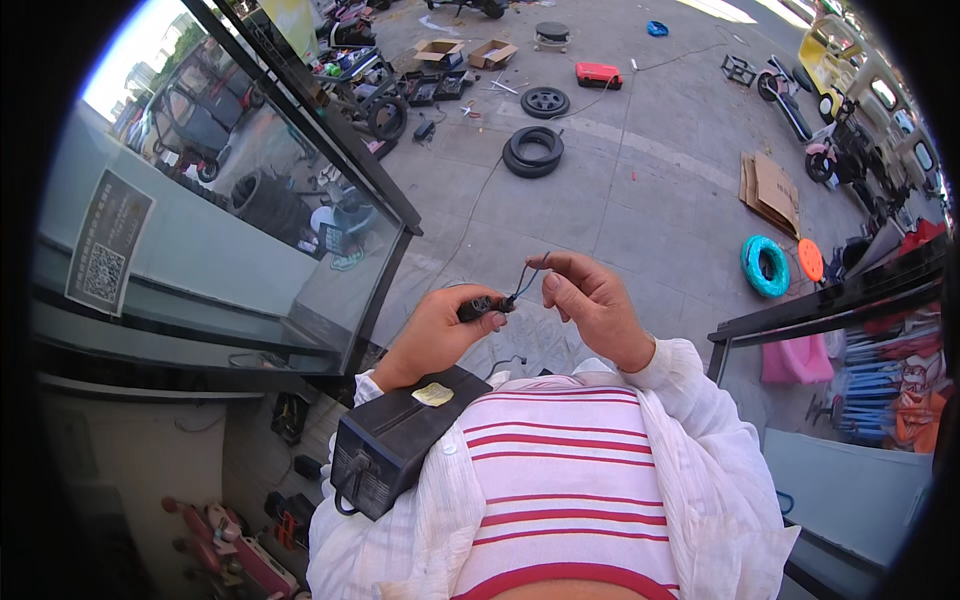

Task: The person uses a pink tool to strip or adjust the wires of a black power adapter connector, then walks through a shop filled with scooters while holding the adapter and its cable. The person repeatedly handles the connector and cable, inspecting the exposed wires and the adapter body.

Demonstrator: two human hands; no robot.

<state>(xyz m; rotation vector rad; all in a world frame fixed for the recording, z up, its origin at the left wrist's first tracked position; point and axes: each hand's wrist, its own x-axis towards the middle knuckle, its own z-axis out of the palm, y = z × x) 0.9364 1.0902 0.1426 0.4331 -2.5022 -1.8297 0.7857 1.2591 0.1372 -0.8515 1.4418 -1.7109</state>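
Note:
In front of my chest, my left hand (437,335) is closed around a black cable connector (476,308), thumb pressed along it. A loop of thin dark wires (526,277) comes out of the connector's right end. My right hand (600,308) pinches the top of that loop between thumb and forefinger, its other fingers curled. A black box-shaped battery case (408,440) with a yellowish sticker lies under my left forearm against my body. A cable is attached at its lower end. Whether the wires are bare at the pinched end is too small to tell.
A glass door (310,200) stands at the left, and another door frame (830,290) at the right. On the paving ahead lie black tires (533,152), a red case (598,75), flattened cardboard (770,192) and a turquoise coil (765,266). Scooters (822,155) are parked at the far right.

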